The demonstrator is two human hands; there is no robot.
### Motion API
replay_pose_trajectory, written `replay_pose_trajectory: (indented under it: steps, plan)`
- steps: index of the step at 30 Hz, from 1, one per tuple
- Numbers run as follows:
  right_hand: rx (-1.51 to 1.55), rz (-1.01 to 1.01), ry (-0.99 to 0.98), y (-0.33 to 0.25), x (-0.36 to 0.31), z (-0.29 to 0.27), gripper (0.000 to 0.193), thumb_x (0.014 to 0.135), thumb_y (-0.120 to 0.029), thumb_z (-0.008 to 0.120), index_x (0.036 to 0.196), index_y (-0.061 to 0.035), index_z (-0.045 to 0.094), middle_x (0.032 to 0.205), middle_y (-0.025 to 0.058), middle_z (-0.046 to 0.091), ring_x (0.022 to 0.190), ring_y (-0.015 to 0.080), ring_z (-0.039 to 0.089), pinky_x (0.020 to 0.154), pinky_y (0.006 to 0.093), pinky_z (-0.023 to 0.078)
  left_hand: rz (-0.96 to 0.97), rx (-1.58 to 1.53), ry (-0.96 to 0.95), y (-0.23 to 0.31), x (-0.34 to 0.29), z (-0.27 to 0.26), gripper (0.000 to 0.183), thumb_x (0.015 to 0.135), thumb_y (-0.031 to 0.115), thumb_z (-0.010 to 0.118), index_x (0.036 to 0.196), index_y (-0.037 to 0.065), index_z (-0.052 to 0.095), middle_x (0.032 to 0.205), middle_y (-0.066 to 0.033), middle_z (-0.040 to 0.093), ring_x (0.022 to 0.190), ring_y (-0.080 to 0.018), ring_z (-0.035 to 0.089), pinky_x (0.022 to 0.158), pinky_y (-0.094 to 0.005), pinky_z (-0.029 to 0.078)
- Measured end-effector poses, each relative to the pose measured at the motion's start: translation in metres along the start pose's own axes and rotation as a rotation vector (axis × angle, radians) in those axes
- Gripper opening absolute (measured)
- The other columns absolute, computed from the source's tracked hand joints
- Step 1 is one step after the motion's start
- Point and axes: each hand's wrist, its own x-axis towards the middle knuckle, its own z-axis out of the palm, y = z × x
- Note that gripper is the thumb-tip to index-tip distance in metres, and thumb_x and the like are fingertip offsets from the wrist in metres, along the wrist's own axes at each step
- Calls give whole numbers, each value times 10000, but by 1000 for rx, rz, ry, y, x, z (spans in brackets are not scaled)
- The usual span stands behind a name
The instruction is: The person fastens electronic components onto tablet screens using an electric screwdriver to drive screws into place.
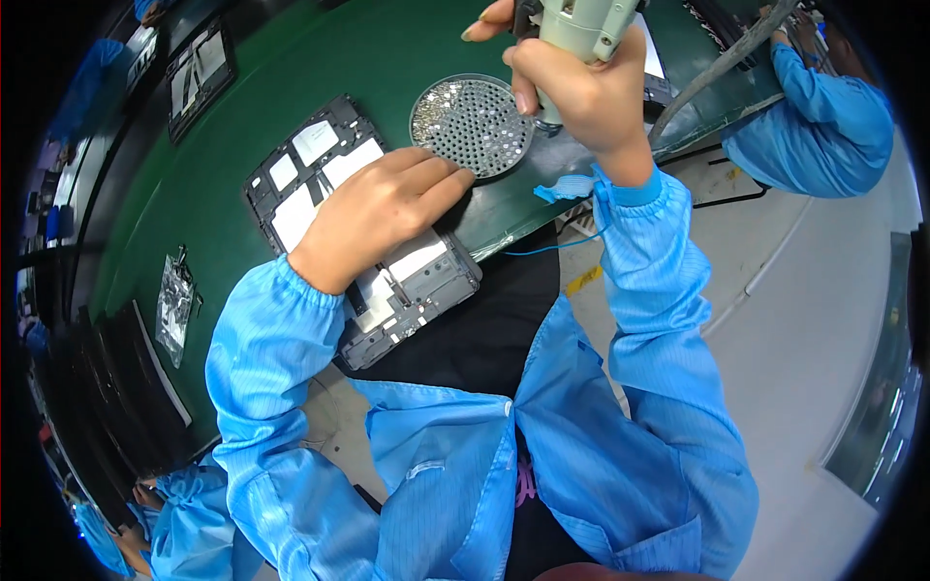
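My right hand (591, 92) is wrapped round a pale green electric screwdriver (586, 24), held upright beside a round dish; its upper end is cut off by the frame. Across an opened tablet-like device (426, 290), with dark frame and pale inner panels, lies my left hand (383, 208). Its thumb and fingers come together near the rim of the round perforated dish (475, 131), which holds many small shiny screws. Whatever may be between those fingertips is too small or hidden to make out. The device rests at the green table's near edge.
A similar device (201, 82) lies at the far left of the green table (320, 48). A clear bag of small parts (174, 308) sits near stacked dark panels (116, 387). A thick grey cable (722, 68) hangs at right, near a co-worker's blue sleeve (814, 136). My blue wrist cord (552, 249) trails below the table edge.
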Motion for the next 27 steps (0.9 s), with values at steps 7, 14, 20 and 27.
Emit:
replay_pose_trajectory:
  steps: [7, 14, 20, 27]
  plan:
    - [131, -40, -73, 40, 29, 26, 242, 841, 72, 564, 1074, 61, 628, 961, 156, 729, 502, 106, 577, 436, 242, 455, -109, -81, 68, -6, -22, -6, 295, 778, 23, 625, 1067, 4, 679, 1048, -114, 695, 1013, -307, 682, 902, -402, 569]
    - [170, -122, -103, 59, 32, 26, 254, 849, 89, 563, 1096, 65, 616, 986, 194, 724, 489, 121, 567, 446, 253, 471, -550, -2, 670, -60, -93, -21, 175, 900, -21, 681, 1067, -2, 730, 1053, -89, 745, 1023, -234, 697, 980, -378, 520]
    - [152, -137, -93, 72, 31, 27, 265, 848, 90, 545, 1105, 72, 604, 979, 199, 714, 495, 128, 566, 447, 260, 473, -1071, -611, 938, -82, -125, -10, 355, 1000, 152, 637, 1302, -35, 618, 1206, -157, 690, 1129, -190, 657, 1005, -284, 485]
    - [181, -118, -78, 72, 32, 31, 267, 849, 87, 534, 1108, 77, 599, 978, 191, 708, 502, 129, 568, 451, 261, 474, -1082, -651, 931, -85, -130, -2, 308, 967, 140, 683, 1233, -17, 674, 1173, -130, 710, 1087, -185, 672, 987, -286, 499]
